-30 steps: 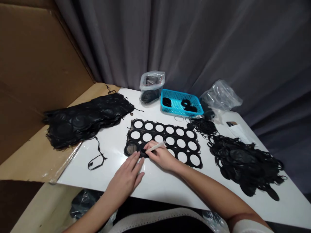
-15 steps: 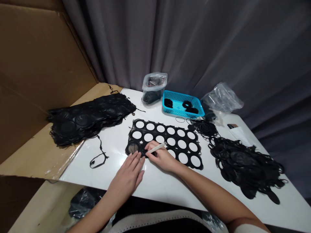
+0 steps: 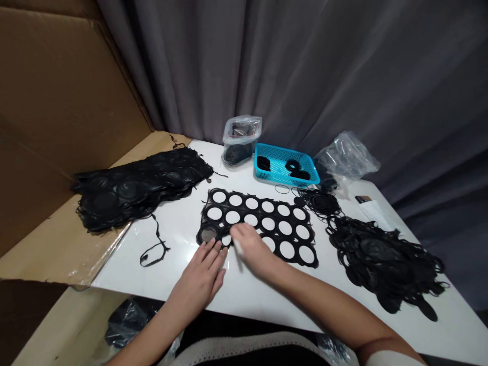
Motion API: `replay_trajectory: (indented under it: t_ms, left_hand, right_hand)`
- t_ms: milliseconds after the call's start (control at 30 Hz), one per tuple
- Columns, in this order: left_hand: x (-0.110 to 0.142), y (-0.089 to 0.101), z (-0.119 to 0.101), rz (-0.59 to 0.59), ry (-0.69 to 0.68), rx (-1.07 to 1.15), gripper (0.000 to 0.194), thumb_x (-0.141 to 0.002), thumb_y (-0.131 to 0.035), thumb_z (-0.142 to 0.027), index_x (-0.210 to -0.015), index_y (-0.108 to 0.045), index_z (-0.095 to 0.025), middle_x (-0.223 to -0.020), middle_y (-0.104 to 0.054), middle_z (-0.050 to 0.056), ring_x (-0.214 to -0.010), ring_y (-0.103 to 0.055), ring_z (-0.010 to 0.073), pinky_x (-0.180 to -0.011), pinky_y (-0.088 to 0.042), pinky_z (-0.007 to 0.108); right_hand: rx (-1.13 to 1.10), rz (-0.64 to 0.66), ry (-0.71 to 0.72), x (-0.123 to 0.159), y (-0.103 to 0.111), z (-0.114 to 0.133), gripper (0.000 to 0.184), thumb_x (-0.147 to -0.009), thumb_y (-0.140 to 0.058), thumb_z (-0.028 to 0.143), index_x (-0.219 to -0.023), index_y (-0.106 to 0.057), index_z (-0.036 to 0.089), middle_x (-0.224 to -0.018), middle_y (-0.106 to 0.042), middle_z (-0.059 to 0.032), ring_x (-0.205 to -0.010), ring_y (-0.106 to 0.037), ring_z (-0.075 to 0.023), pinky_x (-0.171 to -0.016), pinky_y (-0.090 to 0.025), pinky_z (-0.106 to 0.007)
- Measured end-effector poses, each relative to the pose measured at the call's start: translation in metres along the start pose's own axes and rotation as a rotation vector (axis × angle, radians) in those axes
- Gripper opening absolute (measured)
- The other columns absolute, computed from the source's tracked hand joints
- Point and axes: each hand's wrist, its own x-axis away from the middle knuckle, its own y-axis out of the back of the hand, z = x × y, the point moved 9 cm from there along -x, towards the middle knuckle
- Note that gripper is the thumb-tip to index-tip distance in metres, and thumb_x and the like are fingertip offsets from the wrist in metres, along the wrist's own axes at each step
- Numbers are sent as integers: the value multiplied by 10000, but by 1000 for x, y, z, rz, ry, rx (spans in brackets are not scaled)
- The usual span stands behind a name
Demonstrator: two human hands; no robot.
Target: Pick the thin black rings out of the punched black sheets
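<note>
On the table [image 3: 267,297], nearside of the blue basket [image 3: 275,178], the black ring sheet [image 3: 276,225] could skid or tear if the left hand's [image 3: 200,274] flat, ungripping fingers press too lightly while the right hand [image 3: 254,250], clenched round a blurred pale stick [image 3: 237,246], pulls.

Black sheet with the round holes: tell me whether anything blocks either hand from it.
Nothing visible stands between either hand and the black sheet. The left hand lies at its near-left edge; the right hand, holding a blurred pale tool, is over its near row. The blue basket stands beyond the sheet, out of the way.
</note>
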Motion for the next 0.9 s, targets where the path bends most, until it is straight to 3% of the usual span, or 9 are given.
replay_trajectory:
  t_ms: [133, 200, 267, 400, 500, 667, 900]
  left_hand:
    - [0, 2, 0, -14, 11, 30, 388, -981, -489, -249, -1343, -592, -152, -1354, -640, 128, -1303, -558, 324, -1101, -458, 514]
    - [1, 4, -1, -26, 9, 50, 402, -981, -496, -246, -1368, -574, -173, -1353, -638, 121, -1312, -550, 318, -1109, -450, 514]
    - [4, 9, 1, -49, 26, 71, 411, -986, -496, -243, -1387, -553, -177, -1368, -620, 128, -1324, -538, 308, -1110, -454, 496]
    - [15, 18, 19, -101, 166, 58, 400, -995, -491, -248, -1379, -535, -148, -1365, -596, 159, -1285, -564, 295, -1079, -495, 459]
    - [23, 19, 27, -92, 201, 16, 374, -998, -488, -251, -1353, -549, -152, -1342, -611, 158, -1252, -588, 302, -1064, -511, 480]
    - [29, 18, 28, -87, 189, -8, 408, -997, -487, -241, -1396, -516, -162, -1375, -598, 157, -1293, -567, 305, -1102, -482, 505]
    - [26, 20, 26, -107, 187, -18, 398, -976, -506, -227, -1363, -527, -140, -1341, -609, 161, -1293, -552, 306, -1124, -449, 511]
  right_hand:
    - [-123, -269, -220, -17, 57, -42, 159, -1008, -420, 245, -914, -547, 228, -886, -639, -47, -788, -582, -206, -766, -450, -337]
    - [-142, -285, -205, -27, 64, -42, 146, -1003, -437, 270, -930, -557, 229, -905, -653, -42, -805, -598, -204, -788, -451, -331]
    - [-182, -206, -118, -37, 48, -27, 141, -996, -444, 252, -934, -568, 225, -928, -657, -45, -853, -612, -201, -821, -461, -325]
    - [-259, 18, 64, -42, -10, 13, 140, -998, -441, 210, -952, -572, 217, -979, -643, -52, -950, -607, -190, -872, -473, -320]
    - [-260, 109, 101, -38, -34, 25, 115, -989, -462, 196, -958, -572, 209, -1011, -624, -62, -982, -589, -194, -908, -466, -338]
    - [-328, 142, -15, -37, -38, 17, 87, -955, -521, 204, -887, -574, 215, -1033, -607, -42, -969, -591, -185, -912, -469, -335]
    - [-319, 170, -15, -37, -42, 19, 99, -938, -558, 193, -844, -567, 220, -1075, -593, -35, -997, -571, -187, -943, -447, -347]
